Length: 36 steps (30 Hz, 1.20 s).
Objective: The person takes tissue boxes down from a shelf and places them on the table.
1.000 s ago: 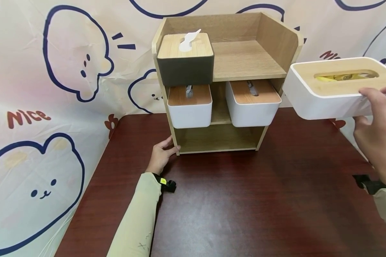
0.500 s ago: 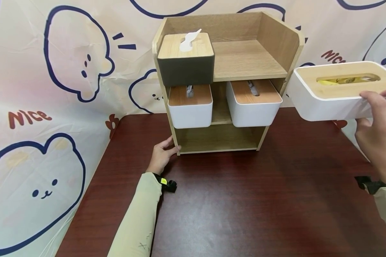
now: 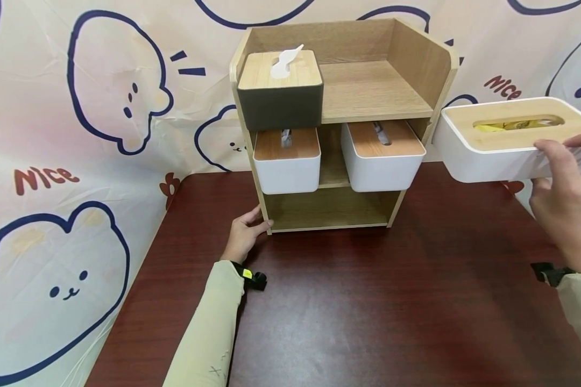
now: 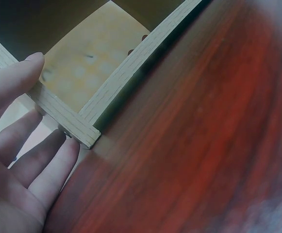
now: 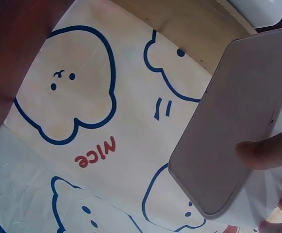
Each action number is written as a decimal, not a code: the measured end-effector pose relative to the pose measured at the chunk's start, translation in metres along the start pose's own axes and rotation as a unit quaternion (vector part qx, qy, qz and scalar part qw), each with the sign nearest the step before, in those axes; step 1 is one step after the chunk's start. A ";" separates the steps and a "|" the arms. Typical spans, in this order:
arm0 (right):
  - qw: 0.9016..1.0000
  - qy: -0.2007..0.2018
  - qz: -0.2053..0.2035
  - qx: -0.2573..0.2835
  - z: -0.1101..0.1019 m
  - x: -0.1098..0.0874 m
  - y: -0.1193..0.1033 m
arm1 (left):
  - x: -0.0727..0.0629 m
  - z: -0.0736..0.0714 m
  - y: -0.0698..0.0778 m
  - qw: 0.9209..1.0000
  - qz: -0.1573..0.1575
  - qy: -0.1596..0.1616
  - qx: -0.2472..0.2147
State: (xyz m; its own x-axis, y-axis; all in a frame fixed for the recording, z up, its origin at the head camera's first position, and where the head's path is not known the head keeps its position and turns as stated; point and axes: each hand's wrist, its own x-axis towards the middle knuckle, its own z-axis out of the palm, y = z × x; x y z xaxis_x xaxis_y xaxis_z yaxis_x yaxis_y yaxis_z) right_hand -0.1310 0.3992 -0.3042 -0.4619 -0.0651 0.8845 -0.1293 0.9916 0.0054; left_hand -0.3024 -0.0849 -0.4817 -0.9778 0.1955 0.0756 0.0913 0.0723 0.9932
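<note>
My right hand [image 3: 573,199] holds a long white tissue box [image 3: 484,164] with a pale wooden lid in the air, right of the wooden shelf unit [image 3: 377,88]. Something yellow shows through the lid's slot. From below, in the right wrist view, my thumb presses the box's flat underside [image 5: 223,121]. At the shelf's lower left corner my left hand [image 3: 242,236] grips the side panel [image 4: 65,114], thumb on the inner side and fingers on the outer side. A dark grey tissue box [image 3: 280,105] with a white tissue sticking out sits on the top left.
Two white boxes with brown wooden lids, a left one [image 3: 287,174] and a right one [image 3: 386,171], stand on the middle shelf and jut forward. Beneath them is the bottom shelf [image 3: 326,207]. The unit stands on a dark red table [image 3: 368,312] before a cartoon-printed backdrop [image 3: 121,107].
The white tissue box in my right hand has sunk slightly beside the shelf unit. My left hand stays on the side panel.
</note>
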 end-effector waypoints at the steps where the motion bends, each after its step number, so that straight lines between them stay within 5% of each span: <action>1: 1.000 0.001 0.000 0.000 0.001 0.000 0.001 | 0.000 0.000 0.000 1.000 0.001 0.000 -0.001; 18: 0.998 -0.033 -0.015 -0.057 0.012 -0.005 0.015 | 0.001 -0.001 -0.002 1.000 -0.001 0.003 -0.007; 27: 0.996 -0.041 -0.020 -0.073 0.023 -0.008 0.018 | 0.015 -0.006 -0.026 1.000 -0.005 0.006 -0.014; 31: 0.999 -0.025 -0.015 -0.045 0.030 -0.011 0.022 | 0.016 -0.005 -0.030 1.000 0.014 0.015 -0.006; 36: 0.999 0.043 -0.018 0.008 0.041 -0.012 0.019 | 0.016 -0.003 -0.031 1.000 0.018 0.020 -0.009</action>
State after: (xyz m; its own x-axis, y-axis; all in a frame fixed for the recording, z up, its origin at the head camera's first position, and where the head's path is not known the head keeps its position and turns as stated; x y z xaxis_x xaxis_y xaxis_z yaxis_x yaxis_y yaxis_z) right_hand -0.1639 0.4146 -0.3341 -0.3789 -0.0903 0.9210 -0.1582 0.9869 0.0317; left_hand -0.3216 -0.0872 -0.5111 -0.9808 0.1575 0.1154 0.1242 0.0474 0.9911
